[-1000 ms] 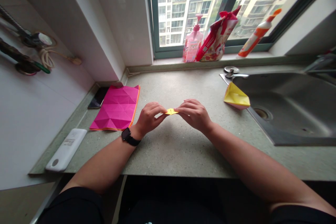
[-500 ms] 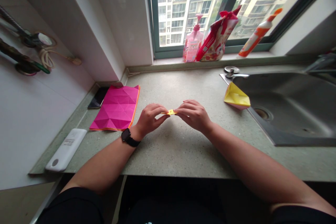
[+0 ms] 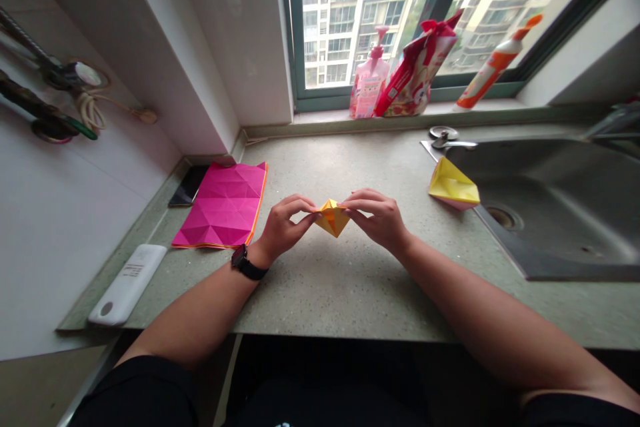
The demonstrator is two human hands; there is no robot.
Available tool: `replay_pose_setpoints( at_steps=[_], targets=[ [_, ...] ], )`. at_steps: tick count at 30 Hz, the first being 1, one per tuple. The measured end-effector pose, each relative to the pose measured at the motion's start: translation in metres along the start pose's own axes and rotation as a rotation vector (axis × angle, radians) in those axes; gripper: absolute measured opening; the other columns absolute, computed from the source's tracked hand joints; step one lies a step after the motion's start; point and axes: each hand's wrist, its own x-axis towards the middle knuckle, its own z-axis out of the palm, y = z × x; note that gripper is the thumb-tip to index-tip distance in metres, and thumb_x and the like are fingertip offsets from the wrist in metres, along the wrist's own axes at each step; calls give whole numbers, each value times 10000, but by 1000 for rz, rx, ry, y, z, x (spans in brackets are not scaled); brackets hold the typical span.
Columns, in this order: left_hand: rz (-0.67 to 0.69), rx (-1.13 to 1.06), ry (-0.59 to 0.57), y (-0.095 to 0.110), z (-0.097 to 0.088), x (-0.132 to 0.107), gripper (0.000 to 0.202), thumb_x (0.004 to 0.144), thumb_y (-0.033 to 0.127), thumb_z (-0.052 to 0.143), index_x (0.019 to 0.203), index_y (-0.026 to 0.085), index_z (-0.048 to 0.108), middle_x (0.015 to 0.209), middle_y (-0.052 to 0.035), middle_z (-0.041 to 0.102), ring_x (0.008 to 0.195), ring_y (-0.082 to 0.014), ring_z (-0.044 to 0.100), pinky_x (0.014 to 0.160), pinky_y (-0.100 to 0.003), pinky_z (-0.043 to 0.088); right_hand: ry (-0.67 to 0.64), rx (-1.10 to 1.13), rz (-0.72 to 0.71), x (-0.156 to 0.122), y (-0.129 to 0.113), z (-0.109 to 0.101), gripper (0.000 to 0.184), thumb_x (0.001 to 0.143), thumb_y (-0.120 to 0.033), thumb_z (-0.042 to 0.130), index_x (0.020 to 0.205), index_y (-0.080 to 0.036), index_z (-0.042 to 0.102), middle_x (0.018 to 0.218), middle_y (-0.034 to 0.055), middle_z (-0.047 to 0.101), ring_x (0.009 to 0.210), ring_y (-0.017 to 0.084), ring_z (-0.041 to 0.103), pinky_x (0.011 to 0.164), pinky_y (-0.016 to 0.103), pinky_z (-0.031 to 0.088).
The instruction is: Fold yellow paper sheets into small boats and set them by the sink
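A small folded yellow-orange paper piece hangs between both hands just above the grey counter. My left hand, with a black watch on its wrist, pinches the paper's left corner with closed fingers. My right hand pinches its right corner the same way. The paper shows a wide diamond face with a point down toward me.
A stack of creased pink paper lies to the left, beside a dark phone and a white remote. A finished yellow paper boat sits by the steel sink. Bottles and a red bag stand on the windowsill.
The yellow paper was a thin flat sliver between my fingertips; now it is tilted up and spread, showing a broad diamond face. Both hands stayed in place.
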Motion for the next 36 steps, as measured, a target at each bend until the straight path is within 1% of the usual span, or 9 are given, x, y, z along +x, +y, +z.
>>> replay_pose_setpoints(
  at_steps=[7, 12, 18, 23, 25, 29, 31, 33, 36],
  targets=[
    [-112, -29, 116, -12, -2, 0, 232, 1030, 433, 753, 978, 209, 721, 980, -60, 769, 965, -204, 748, 934, -372, 621, 186, 126, 242, 0, 11, -3, 245, 1000, -500, 757, 916, -276, 808, 923, 59, 791, 861, 242, 747, 803, 415, 639],
    [-154, -46, 161, -24, 0, -2, 244, 1038, 449, 727, 1008, 208, 703, 1007, -64, 753, 995, -204, 740, 951, -366, 619, 254, 260, 365, 1, 23, -3, 348, 973, -602, 763, 889, -264, 769, 853, 36, 741, 807, 217, 714, 723, 368, 635],
    [-157, -9, 168, -28, 2, -2, 198, 1077, 411, 659, 1037, 216, 662, 1022, -65, 745, 1010, -201, 740, 970, -368, 618, 325, 383, 463, -1, 36, -1, 366, 956, -635, 767, 979, -270, 757, 861, 21, 746, 764, 203, 722, 764, 401, 678],
    [-153, 112, 129, -27, 0, -2, 126, 1086, 342, 623, 1039, 227, 645, 1025, -60, 740, 1014, -213, 739, 985, -384, 613, 337, 299, 408, -1, 34, -2, 342, 967, -602, 756, 923, -263, 738, 801, 16, 715, 737, 205, 705, 705, 381, 660],
    [-125, 205, 110, -25, -2, -3, 137, 1072, 340, 642, 1144, 223, 640, 1108, -84, 737, 1086, -240, 734, 1032, -417, 599, 336, 219, 371, 0, 28, -4, 299, 975, -546, 759, 895, -259, 739, 789, 15, 704, 743, 205, 697, 685, 365, 643],
    [19, 392, 37, -17, -5, -5, 659, 985, 520, 780, 1498, 211, 503, 1448, -184, 650, 1383, -346, 624, 1219, -542, 480, 276, 59, 274, 3, 9, -8, 185, 1014, -421, 723, 921, -268, 770, 852, 31, 735, 778, 210, 703, 690, 364, 637],
    [76, 447, -22, -13, -5, -5, 862, 927, 640, 814, 1582, 224, 439, 1528, -203, 615, 1444, -384, 584, 1276, -589, 409, 236, 10, 217, 5, 0, -8, 170, 1029, -385, 702, 928, -272, 780, 873, 39, 755, 778, 213, 710, 692, 369, 642],
    [98, 482, -75, -10, -3, -5, 957, 895, 703, 817, 1623, 235, 408, 1547, -205, 617, 1462, -403, 578, 1312, -620, 344, 204, -16, 160, 7, -7, -7, 161, 1036, -352, 694, 931, -274, 789, 880, 45, 769, 773, 212, 717, 692, 366, 641],
    [104, 491, -114, -7, 0, -6, 924, 923, 658, 813, 1638, 237, 405, 1533, -195, 646, 1439, -395, 610, 1325, -633, 311, 152, -31, 79, 8, -12, -6, 145, 1039, -310, 697, 940, -277, 798, 882, 46, 783, 773, 208, 727, 697, 362, 636]
  ],
)
